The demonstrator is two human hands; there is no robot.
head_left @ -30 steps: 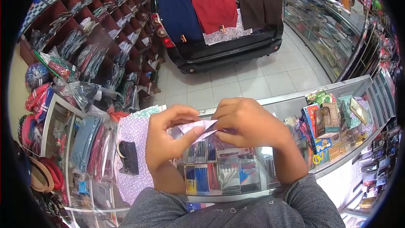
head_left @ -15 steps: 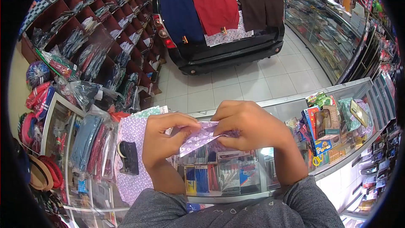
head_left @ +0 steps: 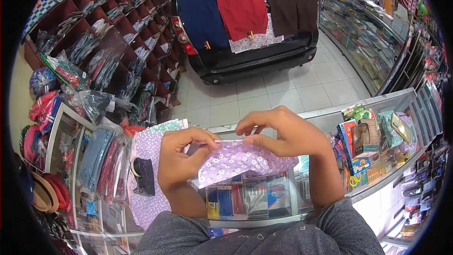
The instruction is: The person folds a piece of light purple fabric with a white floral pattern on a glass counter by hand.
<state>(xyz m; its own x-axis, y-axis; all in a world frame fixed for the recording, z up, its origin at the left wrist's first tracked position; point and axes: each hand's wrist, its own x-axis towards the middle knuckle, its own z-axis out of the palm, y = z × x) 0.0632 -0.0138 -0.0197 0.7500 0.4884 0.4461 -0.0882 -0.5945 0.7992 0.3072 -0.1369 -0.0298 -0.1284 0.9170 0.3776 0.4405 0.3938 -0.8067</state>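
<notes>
The left hand [head_left: 181,160] pinches the upper left edge of the paper [head_left: 240,160] between thumb and forefinger, the other fingers curled behind the sheet. The right hand [head_left: 283,134] pinches the same top edge further right, thumb under and forefinger over, the remaining fingers loosely bent. The paper is lilac with small white flowers. Its top edge is folded straight between the two hands and the rest hangs down creased, held in the air just above the counter [head_left: 325,113].

The counter is a glass case with pens [head_left: 245,198] in rows inside. On its left end lies a sheet [head_left: 151,151] in the same lilac print, with a black clip [head_left: 144,175] on it. Brown shelves [head_left: 94,33] of bagged goods fill the left wall. A black car [head_left: 255,52] stands on the white tiled floor beyond, and boxes [head_left: 363,137] crowd the counter's right end. A second case [head_left: 358,33] runs along the right wall.

Counted: two hands, one held paper, one car, and three cloths [head_left: 240,0] draped on it, blue, red and brown.
</notes>
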